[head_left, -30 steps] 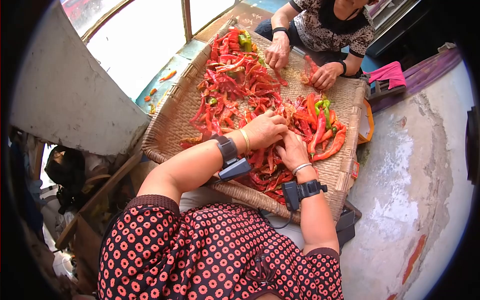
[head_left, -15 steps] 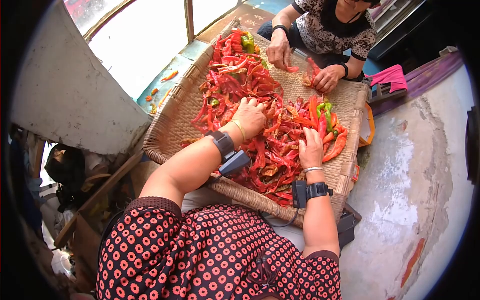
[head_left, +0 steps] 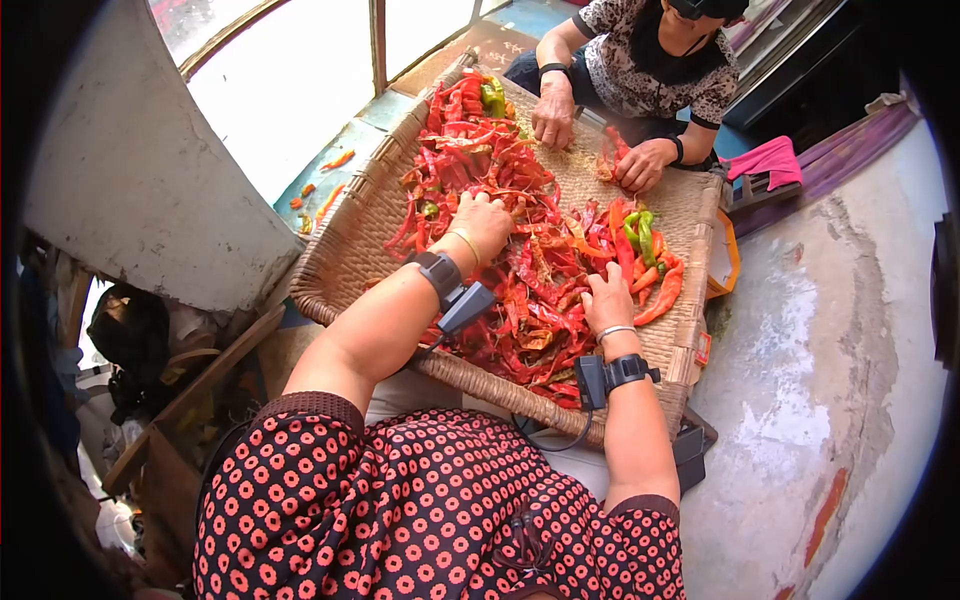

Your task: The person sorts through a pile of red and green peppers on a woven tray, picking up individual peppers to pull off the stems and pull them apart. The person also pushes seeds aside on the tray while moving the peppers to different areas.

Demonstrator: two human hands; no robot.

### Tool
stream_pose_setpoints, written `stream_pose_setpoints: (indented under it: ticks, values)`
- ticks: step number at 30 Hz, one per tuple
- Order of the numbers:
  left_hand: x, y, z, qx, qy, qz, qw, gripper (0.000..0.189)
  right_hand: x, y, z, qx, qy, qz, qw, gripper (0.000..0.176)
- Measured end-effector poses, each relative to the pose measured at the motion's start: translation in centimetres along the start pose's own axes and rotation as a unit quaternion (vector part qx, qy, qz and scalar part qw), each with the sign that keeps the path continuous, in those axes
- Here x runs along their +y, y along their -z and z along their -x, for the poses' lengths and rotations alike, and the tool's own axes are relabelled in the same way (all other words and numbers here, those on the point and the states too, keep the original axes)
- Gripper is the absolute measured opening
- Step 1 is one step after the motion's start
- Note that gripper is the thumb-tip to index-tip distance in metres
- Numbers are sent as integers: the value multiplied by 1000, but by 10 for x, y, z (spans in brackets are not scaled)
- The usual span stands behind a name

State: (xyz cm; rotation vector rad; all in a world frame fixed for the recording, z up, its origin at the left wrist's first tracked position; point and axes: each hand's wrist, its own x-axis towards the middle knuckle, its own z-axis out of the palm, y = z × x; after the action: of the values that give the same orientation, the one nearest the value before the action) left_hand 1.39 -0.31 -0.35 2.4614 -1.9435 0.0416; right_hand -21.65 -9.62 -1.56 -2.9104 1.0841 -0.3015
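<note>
My left hand [head_left: 478, 227] rests on the heap of dried red chili peppers [head_left: 530, 255] in a wide woven basket [head_left: 345, 240]. Its fingers curl down into the peppers, and the fingertips are hidden. Farther right, my right hand [head_left: 607, 302] lies over the near right part of the heap, with fingers apart and nothing visible in them. Beside it are smooth, fresh-looking red peppers [head_left: 662, 293] and a green pepper [head_left: 646, 235]. Another green pepper [head_left: 493, 97] sits at the far end.
A person [head_left: 650, 85] sits across the basket, with one hand [head_left: 553, 118] on the weave and the other [head_left: 645, 166] at some red peppers. Loose peppers [head_left: 338, 160] lie on the blue ledge at left. A pink cloth [head_left: 763, 160] hangs at right, near an orange-edged container [head_left: 726, 258].
Both my hands have shifted slightly left, and my left fingers are more curled. The other person's far hand has moved left and away from the red pepper it was near.
</note>
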Motion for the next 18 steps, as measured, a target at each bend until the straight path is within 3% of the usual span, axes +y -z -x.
stream_pose_setpoints:
  ticks: [2, 4, 5, 8, 10, 12, 15, 18]
  values:
    - [3, -2, -2, 7, 0, 8, 1000, 24, 5, -3, 0, 39, 44, 28, 998, 29]
    - [5, 2, -1, 13, 1, 15, 1000, 25, 6, 0, -2, -72, 47, -8, 996, 27]
    - [5, 5, 0, 13, -5, 25, 1000, 25, 5, 1, -2, -71, 47, -8, 996, 27]
    - [7, 17, 2, 7, -15, 41, 999, 25, -1, 9, -3, -97, -8, -42, 994, 27]
    - [8, 25, 4, 0, -19, 45, 999, 25, -3, 11, -4, -100, -102, -103, 984, 30]
    - [11, 33, 5, -25, -73, 75, 994, 25, 0, 16, -7, -100, -132, -112, 980, 31]
    - [21, 37, 6, -49, -146, 101, 983, 21, 10, 13, -11, -174, -141, -125, 967, 32]
    - [34, 44, 10, -47, -209, 149, 965, 20, 11, 11, -13, -195, -155, -70, 966, 27]
